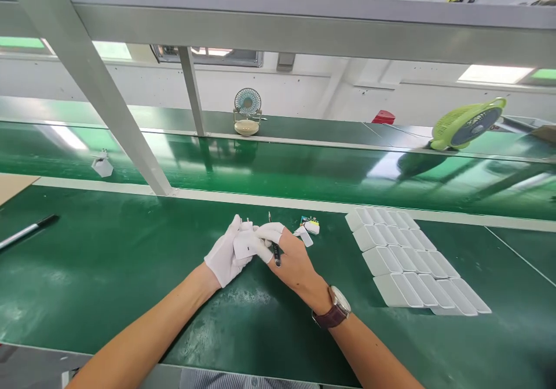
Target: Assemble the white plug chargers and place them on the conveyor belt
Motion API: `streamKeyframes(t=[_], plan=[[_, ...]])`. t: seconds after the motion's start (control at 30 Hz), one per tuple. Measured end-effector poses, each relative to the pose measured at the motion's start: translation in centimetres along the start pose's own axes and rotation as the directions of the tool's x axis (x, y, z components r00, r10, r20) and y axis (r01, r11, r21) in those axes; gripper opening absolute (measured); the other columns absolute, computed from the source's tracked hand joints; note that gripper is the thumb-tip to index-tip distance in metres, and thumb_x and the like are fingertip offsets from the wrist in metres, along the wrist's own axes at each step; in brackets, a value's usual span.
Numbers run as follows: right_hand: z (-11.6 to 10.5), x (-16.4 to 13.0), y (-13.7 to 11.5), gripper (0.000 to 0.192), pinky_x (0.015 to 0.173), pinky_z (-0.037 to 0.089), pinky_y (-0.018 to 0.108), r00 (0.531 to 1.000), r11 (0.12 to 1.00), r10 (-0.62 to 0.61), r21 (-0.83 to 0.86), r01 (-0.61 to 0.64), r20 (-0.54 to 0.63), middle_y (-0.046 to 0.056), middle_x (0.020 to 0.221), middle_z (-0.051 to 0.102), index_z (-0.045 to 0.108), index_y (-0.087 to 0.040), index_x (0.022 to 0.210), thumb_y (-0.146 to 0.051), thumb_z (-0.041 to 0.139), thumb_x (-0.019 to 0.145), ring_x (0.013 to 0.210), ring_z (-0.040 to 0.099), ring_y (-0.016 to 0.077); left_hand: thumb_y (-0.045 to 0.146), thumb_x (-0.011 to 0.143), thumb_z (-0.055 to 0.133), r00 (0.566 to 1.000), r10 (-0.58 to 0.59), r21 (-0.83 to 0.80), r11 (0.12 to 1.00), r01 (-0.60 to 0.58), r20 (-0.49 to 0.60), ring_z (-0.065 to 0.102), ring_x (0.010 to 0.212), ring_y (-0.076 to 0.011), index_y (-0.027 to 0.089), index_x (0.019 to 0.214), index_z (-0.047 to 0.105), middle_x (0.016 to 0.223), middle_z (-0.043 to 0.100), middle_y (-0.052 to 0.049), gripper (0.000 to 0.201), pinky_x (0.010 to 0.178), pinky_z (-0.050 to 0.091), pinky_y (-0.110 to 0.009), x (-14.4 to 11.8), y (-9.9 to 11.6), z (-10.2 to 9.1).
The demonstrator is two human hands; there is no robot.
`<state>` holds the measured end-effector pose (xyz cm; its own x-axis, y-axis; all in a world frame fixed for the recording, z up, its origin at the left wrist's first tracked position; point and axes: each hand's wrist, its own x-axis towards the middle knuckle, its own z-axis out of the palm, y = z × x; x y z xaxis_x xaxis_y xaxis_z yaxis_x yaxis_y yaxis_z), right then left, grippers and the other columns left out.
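My left hand (225,254), in a white glove, grips a small white plastic housing with metal prongs (244,243) over the green bench top. My right hand (292,259) has white cots on the thumb and forefinger and pinches the same housing from the right. A thin dark pen-like tool (275,251) is tucked between the right fingers, its tip pointing up. Just beyond the right hand lie a small circuit board and a loose white part (307,230).
Rows of white housings (408,259) lie in a block at the right. A black-tipped pen (26,229) rests at the left, a white part (102,165) on the conveyor belt (278,169). Two small fans (247,111) (468,124) stand beyond; a slanted metal strut (108,105) crosses at left.
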<state>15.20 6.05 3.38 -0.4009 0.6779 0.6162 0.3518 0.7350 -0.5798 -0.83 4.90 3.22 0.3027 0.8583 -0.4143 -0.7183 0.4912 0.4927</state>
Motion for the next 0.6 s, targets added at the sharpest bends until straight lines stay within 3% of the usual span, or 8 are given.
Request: streamKeyframes(t=[0.1,0.17,0.37,0.6], plan=[[-0.3,-0.7,0.5,0.016,0.080,0.058,0.034,0.990,0.997,0.081,0.017,-0.080,-0.112,0.004,0.094,0.072,0.069,-0.025,0.102,-0.021,0.055,0.096,0.085,0.068,0.0186,0.060,0.099,0.032,0.996,-0.095,-0.117,0.989,0.094,0.000,0.040,0.032,-0.0019,0.008,0.095,0.063,0.068,0.064,-0.007,0.060,0.026,0.029,-0.011,-0.2,-0.4,-0.2],[-0.2,-1.3,0.8,0.015,0.079,0.058,0.034,0.984,0.994,0.103,0.050,-0.097,-0.149,0.004,0.096,0.073,0.068,-0.025,0.103,-0.020,0.057,0.095,0.086,0.068,0.0184,0.059,0.100,0.029,0.997,-0.081,-0.177,0.981,0.080,-0.001,0.049,0.039,-0.0041,0.006,0.099,0.063,0.077,0.067,-0.013,0.063,0.027,0.031,-0.011,-0.3,-0.7,-0.2],[0.8,-2.3,0.9,0.022,0.086,0.059,0.035,0.994,0.989,0.049,0.145,-0.034,-0.099,0.006,0.106,0.072,0.068,-0.026,0.112,-0.017,0.059,0.094,0.097,0.069,0.0196,0.047,0.099,0.046,0.993,0.088,-0.269,0.957,-0.106,-0.075,0.061,0.063,-0.0095,0.012,0.103,0.065,0.081,0.065,-0.006,0.040,0.044,0.048,-0.014,0.3,-2.1,-0.6],[1.4,-2.4,0.7,0.030,0.089,0.060,0.033,0.997,0.989,0.015,0.147,-0.004,-0.070,0.007,0.113,0.070,0.065,-0.029,0.122,-0.017,0.058,0.095,0.101,0.069,0.0195,0.052,0.095,0.055,0.995,0.076,-0.215,0.973,-0.089,-0.068,0.052,0.056,-0.0085,0.015,0.107,0.065,0.074,0.057,-0.001,0.041,0.049,0.048,-0.019,0.3,-2.8,-1.3]])
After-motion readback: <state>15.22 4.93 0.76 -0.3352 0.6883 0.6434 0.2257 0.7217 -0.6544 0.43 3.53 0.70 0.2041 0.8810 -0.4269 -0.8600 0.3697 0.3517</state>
